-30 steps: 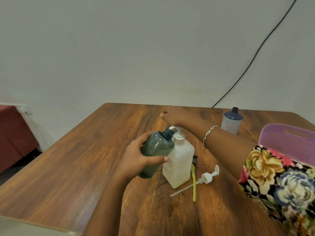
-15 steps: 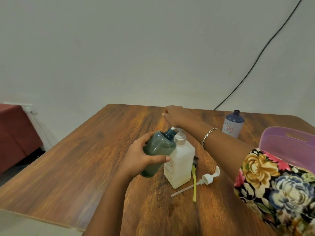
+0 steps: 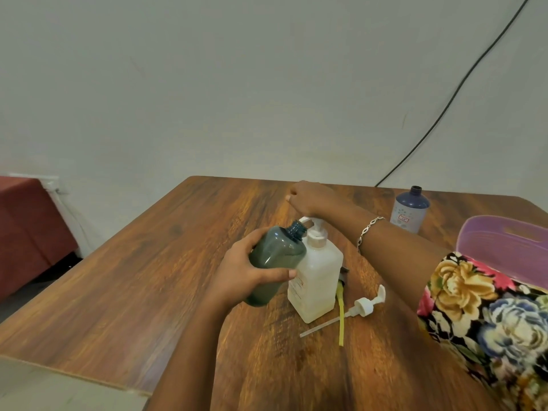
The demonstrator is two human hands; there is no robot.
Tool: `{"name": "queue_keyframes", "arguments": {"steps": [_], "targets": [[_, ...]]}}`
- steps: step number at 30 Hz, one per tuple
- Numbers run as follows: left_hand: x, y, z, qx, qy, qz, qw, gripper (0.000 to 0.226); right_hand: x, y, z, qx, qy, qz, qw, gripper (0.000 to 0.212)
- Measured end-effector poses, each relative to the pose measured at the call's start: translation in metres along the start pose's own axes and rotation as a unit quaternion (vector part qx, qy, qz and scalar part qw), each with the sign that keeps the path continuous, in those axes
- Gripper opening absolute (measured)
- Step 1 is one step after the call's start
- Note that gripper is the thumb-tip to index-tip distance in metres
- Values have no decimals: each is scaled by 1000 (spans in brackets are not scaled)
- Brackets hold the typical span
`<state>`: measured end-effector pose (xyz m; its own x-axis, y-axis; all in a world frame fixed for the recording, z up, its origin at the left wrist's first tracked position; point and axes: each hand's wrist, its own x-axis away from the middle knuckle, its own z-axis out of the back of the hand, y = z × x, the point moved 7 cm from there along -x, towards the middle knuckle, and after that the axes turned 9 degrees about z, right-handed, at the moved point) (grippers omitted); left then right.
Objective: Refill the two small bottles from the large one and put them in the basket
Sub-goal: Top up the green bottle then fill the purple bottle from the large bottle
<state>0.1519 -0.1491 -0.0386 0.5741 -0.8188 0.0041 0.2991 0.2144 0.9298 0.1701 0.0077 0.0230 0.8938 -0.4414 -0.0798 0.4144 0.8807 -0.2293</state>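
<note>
My left hand (image 3: pixel 246 277) grips a small dark green bottle (image 3: pixel 275 256), open and tilted, with its neck right under the spout of the large white pump bottle (image 3: pixel 318 280). That large bottle stands upright mid-table. My right hand (image 3: pixel 311 197) lies curled over its pump head (image 3: pixel 308 222). A second small bottle (image 3: pixel 410 212), blue and uncapped, stands at the back right. The purple basket (image 3: pixel 504 241) sits at the right edge, partly hidden by my floral sleeve.
A loose white pump (image 3: pixel 364 307) with its dip tube lies on the wooden table (image 3: pixel 148 277) just right of the large bottle. Beside it lies a dark cap with a yellow tube (image 3: pixel 341 310). A black cable runs down the wall behind.
The view has shifted slightly. Both hands keep the same hold, with the green bottle's neck still at the spout.
</note>
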Motion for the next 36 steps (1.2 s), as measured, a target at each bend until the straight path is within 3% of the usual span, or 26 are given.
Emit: {"name": "queue_keyframes", "arguments": {"steps": [7,17,28,36], "targets": [[-3,3,0,1,-4,-2,1000,77,1,0,-10,-3,-44,1,999,28],[-5,3,3,-8,-1,-5,1000,86,2,0,2,-59,-28,12,998,29],[-7,-3,0,-2,-7,1,1000,82,-3,10,-17,-15,-14,-25,999,27],[-6,0,3,-3,-8,-1,1000,85,-1,-3,3,-66,-35,12,997,33]]}}
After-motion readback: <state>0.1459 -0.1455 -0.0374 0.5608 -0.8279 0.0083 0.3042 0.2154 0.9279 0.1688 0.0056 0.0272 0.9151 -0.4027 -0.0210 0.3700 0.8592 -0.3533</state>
